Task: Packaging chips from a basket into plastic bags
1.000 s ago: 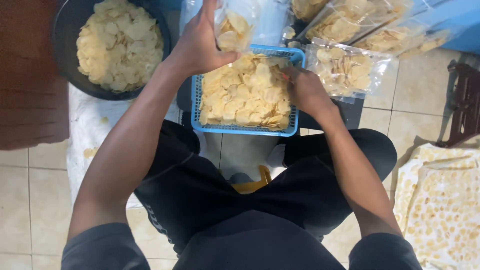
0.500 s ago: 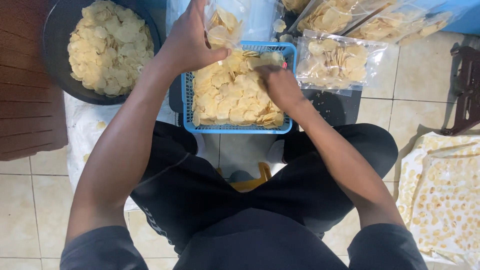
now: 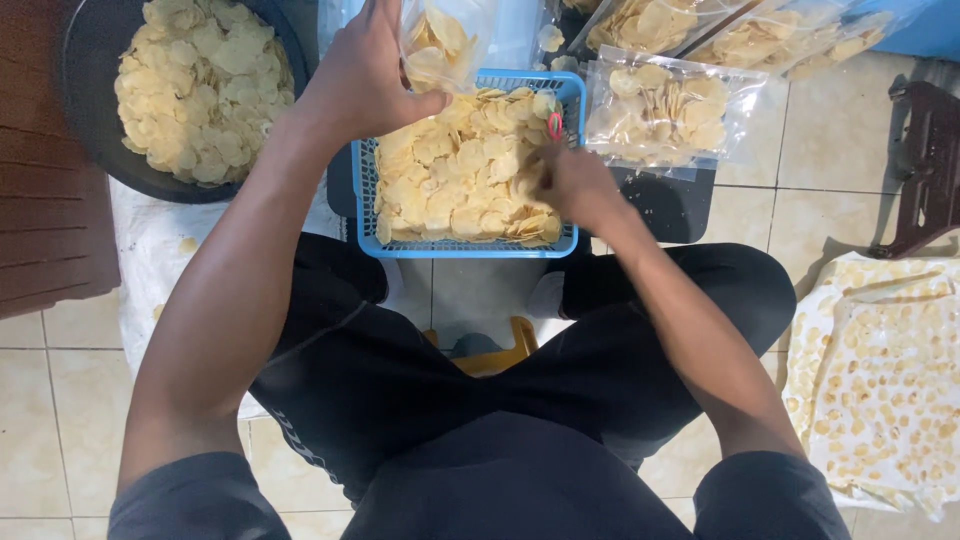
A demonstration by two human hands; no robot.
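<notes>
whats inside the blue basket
The blue basket is heaped with pale yellow chips. The right hand digs into the pile at its right side. The heap covers the basket's bottom, so anything beneath the chips cannot be seen.

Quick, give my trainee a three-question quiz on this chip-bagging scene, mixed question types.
1. True or false: the left hand holds a clear bag partly filled with chips.
2. The right hand rests in which container? A) black bowl B) blue basket C) sealed bag
3. Fill in: the patterned cloth lies on the person's ____ side.

Key: 1 true; 2 B; 3 right.
</notes>
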